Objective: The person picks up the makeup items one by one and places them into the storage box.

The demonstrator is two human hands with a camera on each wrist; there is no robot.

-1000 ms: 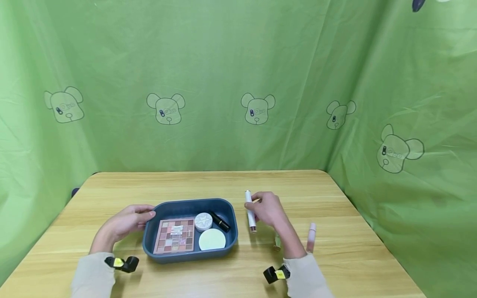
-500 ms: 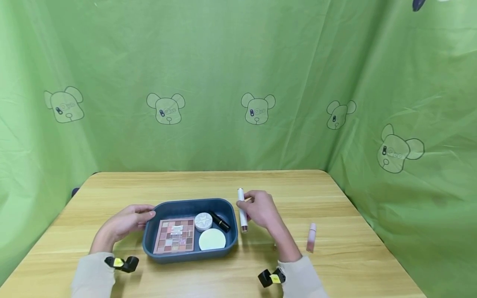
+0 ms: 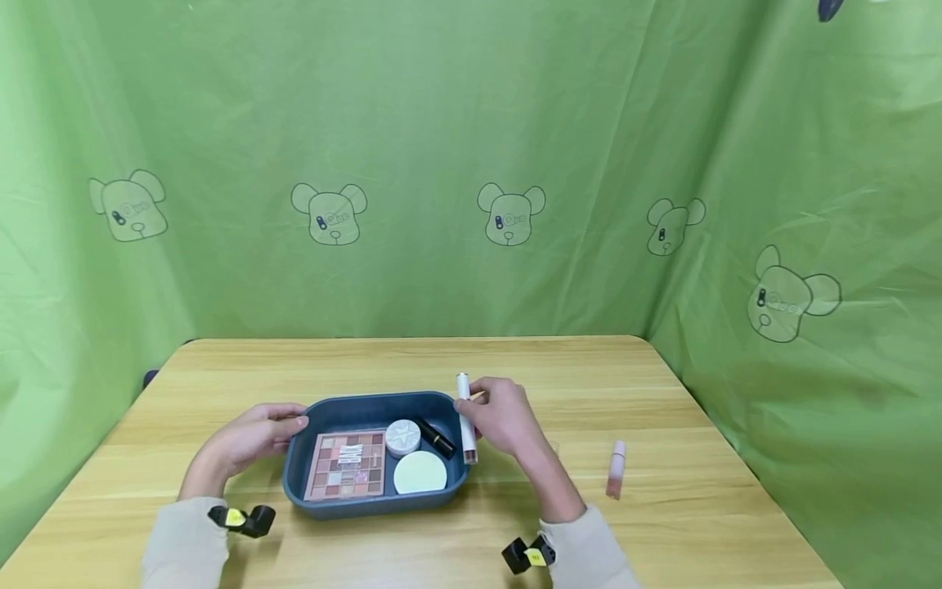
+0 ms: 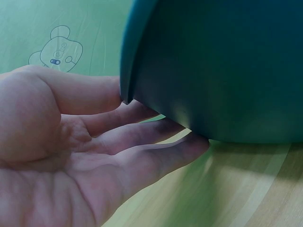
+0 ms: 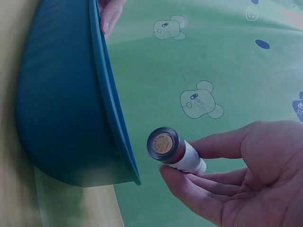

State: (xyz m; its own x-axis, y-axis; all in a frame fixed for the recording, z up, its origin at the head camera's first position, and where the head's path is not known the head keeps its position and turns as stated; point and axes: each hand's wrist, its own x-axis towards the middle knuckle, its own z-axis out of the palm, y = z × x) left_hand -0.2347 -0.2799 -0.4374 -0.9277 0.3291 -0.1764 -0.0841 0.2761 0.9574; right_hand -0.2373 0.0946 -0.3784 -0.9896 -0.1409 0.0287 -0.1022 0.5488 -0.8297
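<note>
A dark blue tray point(image 3: 371, 509) rests on the table. My left hand point(image 3: 253, 438) holds its left rim, thumb over the edge and fingers along the outer wall, as the left wrist view shows. Beside the tray's right rim, my right hand point(image 3: 502, 415) pinches a lip gloss tube point(image 3: 466, 417) with a long white cap. Its dark reddish end with a round label point(image 5: 164, 143) faces the camera in the right wrist view. Inside the tray lie an eyeshadow palette point(image 3: 346, 466), a round white jar with a star lid point(image 3: 402, 438), a black lipstick point(image 3: 436, 438) and a pale round compact point(image 3: 419, 473).
A second lip gloss point(image 3: 616, 469), with a pink cap, lies on the wooden table point(image 3: 699, 523) right of my right forearm. Green curtains point(image 3: 412, 270) with bear-head drawings hang behind the table and at its sides.
My right hand has moved left with the white-capped lip gloss, from apart from the tray to its right rim. My left hand and the tray have stayed in place.
</note>
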